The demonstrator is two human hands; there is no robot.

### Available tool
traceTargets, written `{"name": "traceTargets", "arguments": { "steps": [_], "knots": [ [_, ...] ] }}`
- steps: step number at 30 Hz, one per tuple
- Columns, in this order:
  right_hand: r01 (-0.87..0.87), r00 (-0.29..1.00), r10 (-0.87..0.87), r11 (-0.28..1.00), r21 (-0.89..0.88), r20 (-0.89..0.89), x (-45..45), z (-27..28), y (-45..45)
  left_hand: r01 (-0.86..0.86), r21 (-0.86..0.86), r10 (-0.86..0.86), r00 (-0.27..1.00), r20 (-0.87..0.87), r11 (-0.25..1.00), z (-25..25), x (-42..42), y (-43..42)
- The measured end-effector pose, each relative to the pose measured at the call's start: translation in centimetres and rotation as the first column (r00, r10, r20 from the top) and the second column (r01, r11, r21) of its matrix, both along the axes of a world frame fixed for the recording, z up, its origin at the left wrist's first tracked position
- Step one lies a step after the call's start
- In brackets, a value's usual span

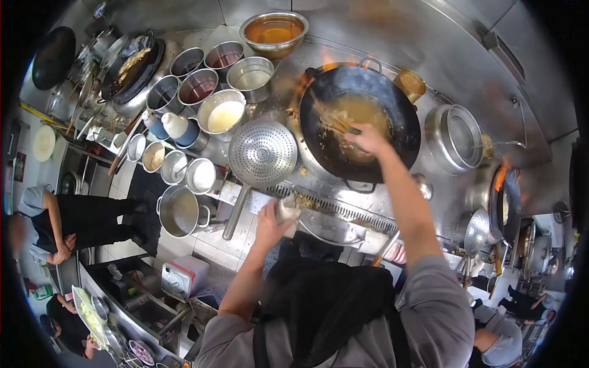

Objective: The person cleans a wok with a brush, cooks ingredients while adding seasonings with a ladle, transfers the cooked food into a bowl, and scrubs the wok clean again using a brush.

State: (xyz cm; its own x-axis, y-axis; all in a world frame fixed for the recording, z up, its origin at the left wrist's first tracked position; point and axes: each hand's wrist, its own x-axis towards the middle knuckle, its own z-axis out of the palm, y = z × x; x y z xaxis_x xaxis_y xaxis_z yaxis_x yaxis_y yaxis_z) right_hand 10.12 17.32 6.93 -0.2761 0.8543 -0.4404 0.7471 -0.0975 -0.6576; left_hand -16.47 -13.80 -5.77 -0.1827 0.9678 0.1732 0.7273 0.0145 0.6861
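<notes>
My right hand [368, 140] reaches over the large black wok [402, 116], its fingers closed around what looks like a bamboo wok brush [334, 121]. The brush's bristle end is blurred in the cloudy brownish liquid [368, 110] at the bottom of the wok. Flames [331, 64] show around the wok's far left rim. Near the stove's front edge, my left hand [268, 228] grips a folded white cloth [287, 213]. Just above that hand lies a perforated strainer [264, 153], its long handle pointing toward me.
Several metal pots of sauces and seasonings [224, 116] crowd the left side, behind them a bowl of orange oil [273, 30]. Stacked metal pans [457, 138] stand right of the wok, with a second flaming wok [506, 202] beyond. A person with folded hands [61, 245] stands at left.
</notes>
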Motion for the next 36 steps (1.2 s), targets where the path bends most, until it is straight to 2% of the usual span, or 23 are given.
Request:
{"name": "traceTargets", "arguments": {
  "steps": [1,3,4,5,6,8,10,12,13,14,16,18,20,22,24,26,27,29,30,32,34,35,36],
  "knots": [
    [0.128,0.991,-0.123,0.986,0.102,-0.057,-2.3,-2.0,-0.1,0.059,-0.006,-0.059,0.998,-0.032,0.998,-0.7,-0.4,0.6],
    [0.025,0.996,-0.049,0.951,0.308,0.072,-2.1,-4.6,-2.2,0.098,-0.034,-0.096,0.992,0.078,0.995,-1.8,-0.9,1.3],
    [-0.049,0.995,0.013,0.934,0.353,0.104,-0.6,-3.9,-3.7,0.123,-0.041,-0.116,0.985,0.131,0.992,-2.1,-1.1,2.0],
    [-0.159,0.97,0.098,0.948,0.274,0.223,2.1,-2.3,-4.3,0.188,-0.225,-0.136,0.964,0.227,0.956,-1.7,-1.5,2.1],
    [-0.26,0.925,0.19,0.949,0.181,0.329,5.6,0.1,-4.4,0.188,-0.249,-0.075,0.912,0.403,0.95,-1.3,-1.8,2.4],
    [-0.212,0.826,0.203,0.976,-0.042,0.525,10.4,6.4,-2.7,0.191,-0.311,0.083,0.719,0.69,0.931,-0.4,-2.5,2.6],
    [-0.125,0.743,0.028,0.987,0.098,0.668,14.4,6.7,0.2,0.214,-0.336,0.192,0.501,0.844,0.917,1.1,-2.6,2.9],
    [-0.057,0.759,-0.132,0.962,0.268,0.638,12.0,3.5,2.8,0.187,-0.309,0.26,0.248,0.933,0.932,3.4,-1.7,4.2],
    [-0.038,0.725,-0.158,0.963,0.267,0.671,9.3,1.6,2.9,0.235,-0.24,0.237,0.04,0.971,0.942,3.9,-0.9,4.9],
    [-0.019,0.688,-0.183,0.963,0.27,0.702,6.3,-0.2,3.0,0.262,-0.273,0.29,-0.028,0.957,0.926,5.0,0.0,5.8],
    [-0.037,0.716,-0.15,0.967,0.251,0.682,3.4,-3.8,1.1,0.329,-0.34,0.405,-0.154,0.901,0.881,7.2,1.8,6.8],
    [-0.097,0.83,-0.064,0.962,0.255,0.555,2.9,-1.4,-3.1,0.411,-0.33,0.426,-0.169,0.889,0.85,7.6,4.0,7.1],
    [-0.16,0.756,0.057,0.982,0.099,0.652,5.1,4.0,-6.2,0.466,-0.36,0.497,-0.213,0.841,0.808,8.7,6.4,7.3],
    [-0.201,0.654,0.116,0.979,0.024,0.747,10.2,6.1,-6.1,0.516,-0.337,0.485,-0.183,0.855,0.788,10.4,9.4,8.1],
    [-0.192,0.586,-0.053,0.96,0.202,0.809,15.3,4.2,-3.3,0.523,-0.321,0.489,-0.22,0.844,0.789,10.2,13.0,9.5],
    [-0.162,0.734,-0.126,0.922,0.353,0.667,14.9,2.7,1.1,0.382,-0.394,0.499,-0.227,0.837,0.836,8.0,17.2,11.6],
    [-0.118,0.762,-0.121,0.94,0.32,0.637,13.3,1.2,3.5,0.31,-0.452,0.522,-0.198,0.829,0.836,6.6,18.6,12.7],
    [-0.027,0.837,-0.141,0.954,0.297,0.529,8.1,-1.7,5.8,0.137,-0.405,0.39,0.12,0.913,0.904,-0.2,20.2,13.6],
    [0.025,0.879,-0.164,0.953,0.302,0.448,5.4,-2.7,6.2,0.061,-0.354,0.323,0.287,0.902,0.933,-2.0,20.5,14.1],
    [0.021,0.931,-0.119,0.961,0.276,0.345,2.0,-5.2,5.1,-0.072,-0.353,0.357,0.33,0.874,0.933,1.3,20.4,13.6],
    [-0.019,0.97,-0.052,0.958,0.287,0.238,0.9,-5.1,2.5,-0.167,-0.332,0.371,0.375,0.85,0.928,3.0,19.7,13.4],
    [-0.042,0.982,-0.015,0.955,0.295,0.187,0.8,-4.8,0.8,-0.107,-0.277,0.297,0.388,0.872,0.955,4.0,18.6,13.5],
    [-0.103,0.984,0.058,0.955,0.279,0.166,1.2,-4.4,-0.6,-0.173,-0.313,0.358,0.417,0.835,0.934,1.7,18.2,13.7]
  ]
}}
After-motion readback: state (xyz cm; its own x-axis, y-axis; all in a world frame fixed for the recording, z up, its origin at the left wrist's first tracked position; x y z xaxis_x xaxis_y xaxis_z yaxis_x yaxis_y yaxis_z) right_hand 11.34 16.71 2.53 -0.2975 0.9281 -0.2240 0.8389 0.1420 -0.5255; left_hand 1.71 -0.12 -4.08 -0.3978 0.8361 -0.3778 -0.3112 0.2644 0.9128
